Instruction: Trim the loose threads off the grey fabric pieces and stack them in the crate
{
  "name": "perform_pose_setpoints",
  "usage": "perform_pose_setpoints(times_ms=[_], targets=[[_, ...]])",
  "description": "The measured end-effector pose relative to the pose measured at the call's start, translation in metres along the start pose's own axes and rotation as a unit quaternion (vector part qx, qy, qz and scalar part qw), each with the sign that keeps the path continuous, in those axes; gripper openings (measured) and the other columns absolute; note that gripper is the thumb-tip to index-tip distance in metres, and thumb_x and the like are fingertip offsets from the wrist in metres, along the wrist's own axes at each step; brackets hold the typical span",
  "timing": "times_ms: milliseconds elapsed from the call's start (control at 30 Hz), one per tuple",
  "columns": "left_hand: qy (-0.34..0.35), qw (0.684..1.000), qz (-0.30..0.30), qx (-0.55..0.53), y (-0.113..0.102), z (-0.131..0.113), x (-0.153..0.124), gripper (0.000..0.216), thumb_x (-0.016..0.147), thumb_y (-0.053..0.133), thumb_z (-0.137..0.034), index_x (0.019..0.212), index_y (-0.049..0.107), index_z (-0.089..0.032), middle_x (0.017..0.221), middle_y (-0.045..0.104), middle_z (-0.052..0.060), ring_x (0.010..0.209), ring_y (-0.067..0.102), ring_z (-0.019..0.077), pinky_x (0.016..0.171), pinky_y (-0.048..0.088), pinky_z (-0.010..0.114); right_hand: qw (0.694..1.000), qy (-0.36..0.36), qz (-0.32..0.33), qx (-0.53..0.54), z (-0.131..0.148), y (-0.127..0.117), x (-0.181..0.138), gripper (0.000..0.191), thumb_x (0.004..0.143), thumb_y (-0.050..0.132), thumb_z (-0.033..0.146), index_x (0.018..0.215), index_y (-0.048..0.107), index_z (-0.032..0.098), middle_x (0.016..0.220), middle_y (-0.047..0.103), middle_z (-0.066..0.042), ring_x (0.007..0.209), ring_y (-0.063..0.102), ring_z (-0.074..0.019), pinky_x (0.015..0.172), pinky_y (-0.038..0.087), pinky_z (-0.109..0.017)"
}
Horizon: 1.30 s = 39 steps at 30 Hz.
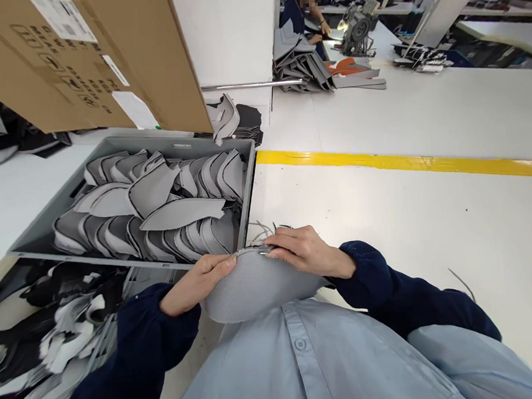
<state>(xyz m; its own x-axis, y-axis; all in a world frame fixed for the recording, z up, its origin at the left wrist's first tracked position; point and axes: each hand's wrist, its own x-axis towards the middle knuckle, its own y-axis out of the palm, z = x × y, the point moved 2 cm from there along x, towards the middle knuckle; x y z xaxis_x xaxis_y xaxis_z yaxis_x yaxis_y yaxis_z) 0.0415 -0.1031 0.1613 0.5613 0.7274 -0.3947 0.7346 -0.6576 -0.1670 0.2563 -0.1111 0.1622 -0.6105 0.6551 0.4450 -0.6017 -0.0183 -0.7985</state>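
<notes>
A curved grey mesh fabric piece (259, 287) is held up in front of my body, its stitched edge on top. My left hand (205, 280) pinches its upper left edge between thumb and fingers. At the top right edge, my right hand (304, 249) closes around small metal thread snips (265, 248), whose tips lie against the seam. The rest of the snips is hidden in the fingers. Loose grey strips of trimming (259, 226) lie on the table just beyond my hands.
A grey plastic crate (131, 259) of stacked grey fabric pieces stands at left, before a cardboard box (142, 61). Fabric scraps (59, 342) lie below it. Yellow tape (402, 159) crosses the white table (388, 213). A co-worker (296, 7) sits by a sewing machine (357, 27).
</notes>
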Motion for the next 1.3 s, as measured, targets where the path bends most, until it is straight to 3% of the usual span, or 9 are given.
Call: perform_pose_setpoints(times_ms=[167,267,367,433,600,767,867,1033,1300], targets=[[0.019,0.998,0.017,0.065,0.0,-0.003,0.003,0.042,0.081,0.044,-0.05,0.067,0.06,-0.014,0.058,0.047,-0.001,0.056,0.038,0.0126,0.05,0.032,0.022,0.999,0.003,0.028,-0.032,-0.002,0.002,0.001,0.037,0.097,0.031,0.036,0.103,0.059,0.013,0.083,0.064,-0.006,0.07,0.06,-0.0118,0.059,0.045,-0.021],[0.043,0.994,0.037,0.097,-0.001,-0.005,0.004,0.041,0.083,0.045,-0.046,0.091,0.068,-0.013,0.067,0.058,0.001,0.06,0.046,0.0147,0.055,0.037,0.021,0.998,-0.01,0.046,-0.051,-0.003,0.001,0.003,0.038,0.097,0.03,0.039,0.105,0.058,0.014,0.082,0.064,-0.005,0.07,0.06,-0.0119,0.058,0.044,-0.021],[0.074,0.987,0.058,0.128,-0.006,-0.009,0.004,0.044,0.081,0.052,-0.039,0.119,0.06,-0.017,0.089,0.065,0.002,0.075,0.054,0.0172,0.067,0.041,0.021,0.997,-0.014,0.06,-0.048,-0.003,-0.002,0.004,0.037,0.099,0.028,0.034,0.104,0.058,0.014,0.082,0.064,-0.005,0.069,0.059,-0.0104,0.059,0.043,-0.02],[0.085,0.984,0.057,0.146,-0.009,-0.011,0.003,0.049,0.08,0.056,-0.034,0.126,0.055,-0.02,0.097,0.064,0.003,0.082,0.057,0.0184,0.072,0.042,0.021,0.996,-0.023,0.062,-0.064,-0.002,-0.004,0.005,0.036,0.099,0.028,0.034,0.104,0.058,0.013,0.082,0.064,-0.004,0.069,0.059,-0.0101,0.057,0.042,-0.02],[0.106,0.982,0.076,0.135,-0.008,-0.013,0.006,0.039,0.078,0.057,-0.028,0.116,0.063,-0.018,0.094,0.066,0.004,0.086,0.06,0.0201,0.079,0.043,0.023,0.98,-0.102,0.054,-0.16,0.003,-0.002,0.01,0.036,0.098,0.031,0.037,0.101,0.058,0.013,0.077,0.062,-0.002,0.064,0.057,-0.011,0.05,0.034,-0.024],[0.085,0.985,0.123,0.083,-0.005,-0.012,0.008,0.041,0.079,0.054,-0.026,0.119,0.06,-0.016,0.112,0.063,0.005,0.099,0.057,0.021,0.084,0.042,0.023,0.969,-0.14,0.029,-0.201,0.004,-0.003,0.01,0.032,0.098,0.033,0.032,0.091,0.059,0.014,0.07,0.06,0.0,0.059,0.055,-0.0096,0.05,0.032,-0.025],[0.066,0.987,0.134,0.057,-0.005,-0.011,0.007,0.039,0.079,0.054,-0.028,0.115,0.061,-0.015,0.103,0.065,0.004,0.09,0.057,0.0196,0.079,0.043,0.023,0.969,-0.127,0.026,-0.211,0.006,-0.004,0.009,0.032,0.098,0.033,0.033,0.092,0.058,0.014,0.071,0.059,0.0,0.059,0.054,-0.0098,0.049,0.031,-0.025],[0.035,0.989,0.139,0.036,-0.003,-0.012,0.008,0.024,0.073,0.057,-0.029,0.087,0.068,-0.012,0.072,0.059,0.0,0.065,0.05,0.0144,0.058,0.04,0.019,0.97,-0.128,0.031,-0.203,0.008,0.001,0.01,0.034,0.098,0.031,0.034,0.095,0.057,0.013,0.071,0.059,-0.001,0.061,0.054,-0.0102,0.05,0.031,-0.025],[0.022,0.985,0.168,0.036,-0.001,-0.018,0.012,0.031,0.063,0.055,-0.019,0.093,0.065,-0.014,0.069,0.055,-0.003,0.063,0.047,0.0132,0.055,0.037,0.018,0.97,-0.158,0.029,-0.183,0.003,0.004,0.013,0.032,0.098,0.031,0.032,0.094,0.057,0.014,0.07,0.059,-0.001,0.061,0.054,-0.0101,0.05,0.033,-0.025]])
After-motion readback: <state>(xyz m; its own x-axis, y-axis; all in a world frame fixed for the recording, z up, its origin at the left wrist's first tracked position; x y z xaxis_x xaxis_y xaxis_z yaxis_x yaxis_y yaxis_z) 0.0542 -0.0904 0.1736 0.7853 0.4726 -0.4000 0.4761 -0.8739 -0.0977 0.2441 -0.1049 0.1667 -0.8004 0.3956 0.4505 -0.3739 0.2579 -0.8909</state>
